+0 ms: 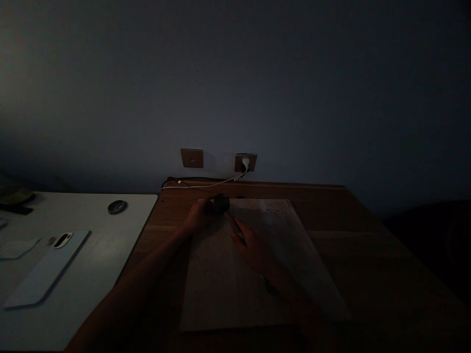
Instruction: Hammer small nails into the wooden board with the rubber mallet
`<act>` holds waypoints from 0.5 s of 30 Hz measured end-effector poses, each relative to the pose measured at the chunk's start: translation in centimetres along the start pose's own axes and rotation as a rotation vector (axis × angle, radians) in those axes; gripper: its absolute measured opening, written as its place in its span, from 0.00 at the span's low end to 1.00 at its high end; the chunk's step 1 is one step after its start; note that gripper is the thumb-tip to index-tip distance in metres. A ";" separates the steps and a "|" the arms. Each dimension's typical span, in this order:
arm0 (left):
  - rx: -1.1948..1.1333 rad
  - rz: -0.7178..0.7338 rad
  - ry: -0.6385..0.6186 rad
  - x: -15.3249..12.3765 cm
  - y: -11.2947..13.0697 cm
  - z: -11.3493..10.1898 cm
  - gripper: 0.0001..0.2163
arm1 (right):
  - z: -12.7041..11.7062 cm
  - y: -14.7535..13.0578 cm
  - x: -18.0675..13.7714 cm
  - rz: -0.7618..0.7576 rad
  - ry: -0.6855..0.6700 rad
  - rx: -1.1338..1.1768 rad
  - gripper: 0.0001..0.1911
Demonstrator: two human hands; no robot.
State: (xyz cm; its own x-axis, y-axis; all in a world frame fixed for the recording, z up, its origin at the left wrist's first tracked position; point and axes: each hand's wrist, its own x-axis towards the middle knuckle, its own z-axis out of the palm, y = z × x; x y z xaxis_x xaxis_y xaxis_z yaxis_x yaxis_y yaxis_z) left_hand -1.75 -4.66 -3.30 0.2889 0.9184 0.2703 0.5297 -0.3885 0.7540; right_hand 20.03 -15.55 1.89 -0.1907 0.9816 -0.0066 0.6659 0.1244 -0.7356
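The scene is very dark. A pale cutting board [294, 274] lies on a brown wooden table [368, 235]. My left hand [198, 215] rests at the board's far left corner with its fingers curled around a small dark round object [221, 202]. My right hand [253, 250] lies on the board, closed on a thin long thing, perhaps a knife [233, 224], whose tip points toward the round object. What exactly either thing is, I cannot make out.
A white table [91, 274] adjoins on the left, with a pale phone [47, 269], a flat white item [18, 247] and a small dark disc [117, 206]. Two wall plates [191, 158] sit behind; a white charger [245, 163] and cable hang from one.
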 end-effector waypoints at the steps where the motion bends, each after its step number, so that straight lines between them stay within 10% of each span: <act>1: -0.006 0.006 -0.006 0.0 0.0 0.0 0.25 | 0.0 0.1 -0.1 -0.003 0.007 0.041 0.29; 8: 0.011 0.016 -0.031 -0.1 0.4 -0.1 0.19 | -0.2 0.7 -4.7 0.328 0.183 0.651 0.41; 15: 0.041 0.015 -0.039 0.0 0.7 -0.4 0.18 | -1.5 3.1 -7.7 0.321 0.357 0.448 0.32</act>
State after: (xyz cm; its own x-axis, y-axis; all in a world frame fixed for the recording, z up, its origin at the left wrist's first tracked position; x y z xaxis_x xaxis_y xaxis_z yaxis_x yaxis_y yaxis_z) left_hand -1.66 -4.95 -2.56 0.3279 0.9091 0.2570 0.5570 -0.4057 0.7247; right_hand 24.61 -22.52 0.65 0.2703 0.9571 -0.1044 0.2707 -0.1796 -0.9458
